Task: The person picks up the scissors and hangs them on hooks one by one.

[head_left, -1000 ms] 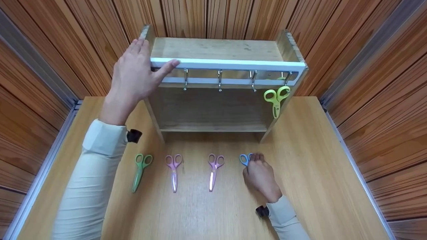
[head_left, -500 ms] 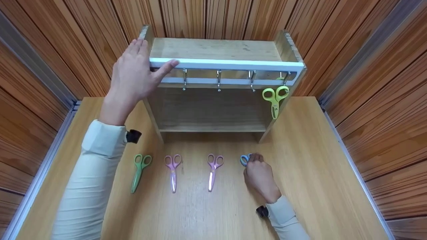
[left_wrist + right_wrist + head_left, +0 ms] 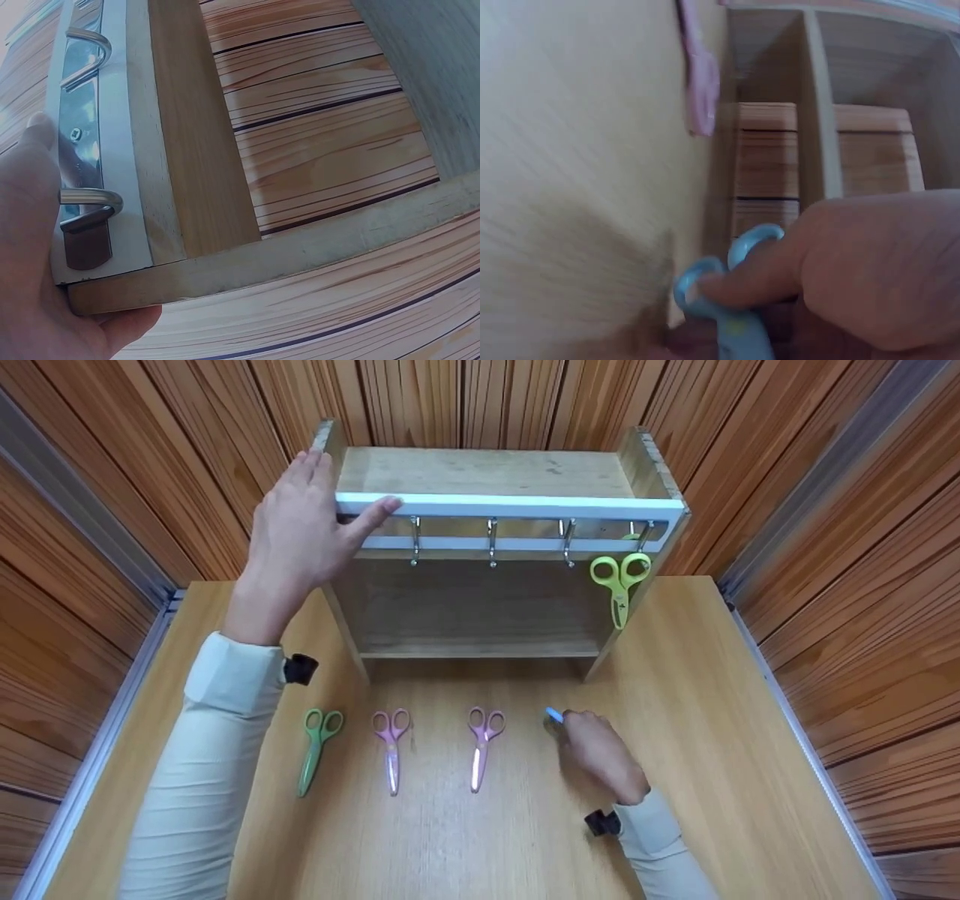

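Note:
My left hand grips the upper left corner of a wooden shelf. Its thumb lies over the front of the white hook rail, and the other fingers are along the outer side. My right hand pinches blue scissors just over the table, tilted up on edge. In the right wrist view a finger lies at the handle loops of these scissors; their lower part runs out of frame. Yellow-green scissors hang from the rightmost hook by a handle loop.
On the table lie green scissors, pink-purple scissors and a second pink-purple pair, in a row before the shelf. Bare hooks line the rail left of the yellow-green pair. Wood-panelled walls enclose the table.
My right hand has lifted and turned the blue scissors, which lay flat on the table, and shifted slightly right. The left hand has stayed on the shelf corner.

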Tool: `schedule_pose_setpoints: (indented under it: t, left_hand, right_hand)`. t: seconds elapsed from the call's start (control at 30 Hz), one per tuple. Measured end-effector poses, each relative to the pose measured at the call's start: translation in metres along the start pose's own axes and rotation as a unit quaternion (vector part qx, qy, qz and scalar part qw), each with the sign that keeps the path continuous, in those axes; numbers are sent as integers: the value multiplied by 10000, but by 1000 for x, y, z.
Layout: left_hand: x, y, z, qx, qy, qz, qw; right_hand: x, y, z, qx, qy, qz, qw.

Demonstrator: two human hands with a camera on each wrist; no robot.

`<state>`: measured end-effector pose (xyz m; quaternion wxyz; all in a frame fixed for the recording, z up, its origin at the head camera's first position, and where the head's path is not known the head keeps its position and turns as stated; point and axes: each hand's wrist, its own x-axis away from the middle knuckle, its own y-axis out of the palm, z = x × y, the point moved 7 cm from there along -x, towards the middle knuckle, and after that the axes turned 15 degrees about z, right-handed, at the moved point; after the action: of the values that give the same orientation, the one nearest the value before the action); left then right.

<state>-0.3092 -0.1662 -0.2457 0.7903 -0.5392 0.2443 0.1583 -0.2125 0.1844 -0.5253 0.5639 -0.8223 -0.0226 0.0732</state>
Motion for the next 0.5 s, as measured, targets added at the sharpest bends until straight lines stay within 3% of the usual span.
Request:
schedule_pose_setpoints:
  t: [0.2, 0.5]
  left_hand:
    - [2, 0, -1, -58, -2, -4, 10000]
    - [-1, -1, 1, -17, 44, 55, 10000]
  right_hand:
    - [-5, -5, 5, -1118, 297, -209, 9931]
    - [-13, -12, -6, -2232, 33, -128, 9747]
